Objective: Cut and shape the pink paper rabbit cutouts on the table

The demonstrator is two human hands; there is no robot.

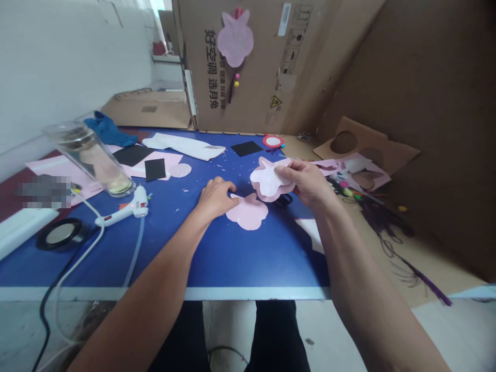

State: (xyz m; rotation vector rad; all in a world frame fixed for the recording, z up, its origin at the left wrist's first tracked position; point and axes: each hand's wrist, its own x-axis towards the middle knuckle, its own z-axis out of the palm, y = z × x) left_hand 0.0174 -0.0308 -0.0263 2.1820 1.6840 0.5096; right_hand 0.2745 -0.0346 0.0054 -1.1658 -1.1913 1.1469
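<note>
My right hand (308, 181) pinches a pink, scalloped cutout (284, 194) with two pointed ears, holding it above the table. A white piece of similar shape (267, 178) lies against its face. On the blue tabletop, a second pink eared cutout (250, 214) lies flat. Beside it rests my left hand (217, 196), fingers bent and thumb apart from the index finger, the thumb touching the cutout's left ear. Dark scissor handles (284, 200) show partly beneath the raised cutout.
To the left are a glue gun (124, 212), a tape roll (62, 234), a tall glass of liquid (96, 160) and black squares (155, 169). A cardboard panel (263, 103) stands behind, with a pink eared ornament (235, 41) hanging. Scraps and dark tassels (383, 222) lie right.
</note>
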